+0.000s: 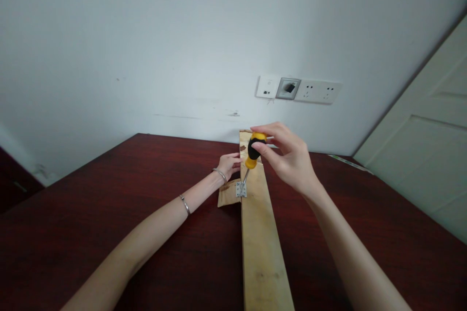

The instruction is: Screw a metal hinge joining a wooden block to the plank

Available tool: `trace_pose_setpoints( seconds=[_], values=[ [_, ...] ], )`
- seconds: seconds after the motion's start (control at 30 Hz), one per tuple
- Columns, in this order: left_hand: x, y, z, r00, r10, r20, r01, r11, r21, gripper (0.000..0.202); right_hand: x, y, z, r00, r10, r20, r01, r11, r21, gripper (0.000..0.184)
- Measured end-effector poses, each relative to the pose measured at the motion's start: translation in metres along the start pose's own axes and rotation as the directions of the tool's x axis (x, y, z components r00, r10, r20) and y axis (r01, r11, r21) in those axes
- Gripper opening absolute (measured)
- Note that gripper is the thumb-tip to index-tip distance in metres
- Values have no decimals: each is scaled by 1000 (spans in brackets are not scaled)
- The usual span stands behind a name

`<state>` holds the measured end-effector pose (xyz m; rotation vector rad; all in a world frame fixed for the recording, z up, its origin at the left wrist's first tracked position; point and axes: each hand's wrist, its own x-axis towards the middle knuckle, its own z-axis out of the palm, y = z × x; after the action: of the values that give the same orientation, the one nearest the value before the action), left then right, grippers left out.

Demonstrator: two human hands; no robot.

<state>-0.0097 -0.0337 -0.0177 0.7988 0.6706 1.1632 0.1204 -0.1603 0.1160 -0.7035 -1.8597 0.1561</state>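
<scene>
A long pale wooden plank [260, 238] lies lengthwise on the dark red table [109, 214]. A small metal hinge [241, 189] sits on its left edge, joined to a small brown board [228, 195]. My right hand [290, 158] is closed round the yellow and black handle of a screwdriver [253, 150], held nearly upright with its tip on the hinge. My left hand [229, 164] rests against the plank's left edge just beyond the hinge, fingers curled on the wood. Two bracelets are on my left arm.
A white wall stands behind the table with a row of sockets [299, 89]. A pale door [426, 155] is at the right. A thin light strip [350, 163] lies on the table's far right edge.
</scene>
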Motion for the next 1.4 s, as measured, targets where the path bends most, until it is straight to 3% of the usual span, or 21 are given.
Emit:
trace_pose_setpoints(
  seconds=[0.1,0.37,0.57,0.67,0.87,0.93,1.03,1.13,1.4],
  values=[
    [1,-3,-2,1000,19,22,-19,999,27,23,-1,1,4,999,32,-40,-32,999,-13,18],
    [2,-3,-5,999,2,33,-5,998,66,19,-1,-3,-5,995,51,89,-61,991,116,26],
    [-4,0,-1,1000,12,10,-13,996,87,20,1,3,-2,997,-75,-33,70,987,-146,11],
    [-5,1,1,1000,9,-30,-6,995,97,19,0,3,-2,990,-121,-70,104,973,-207,18],
    [-6,4,3,998,-5,-60,11,995,100,24,-1,-5,-13,990,-97,103,106,991,-81,31],
    [-6,5,3,998,-6,-58,12,995,99,24,-1,-4,-11,994,-76,76,82,994,-69,30],
    [-5,5,3,999,-3,-53,8,995,97,24,-2,2,-3,998,-40,-58,37,998,-43,23],
    [-5,6,4,999,5,-48,-1,996,94,24,-4,6,3,987,-69,-148,61,996,-58,24],
    [-12,11,7,999,17,-38,-13,995,96,22,-6,-1,-1,994,-105,-17,105,994,3,37]
  ],
)
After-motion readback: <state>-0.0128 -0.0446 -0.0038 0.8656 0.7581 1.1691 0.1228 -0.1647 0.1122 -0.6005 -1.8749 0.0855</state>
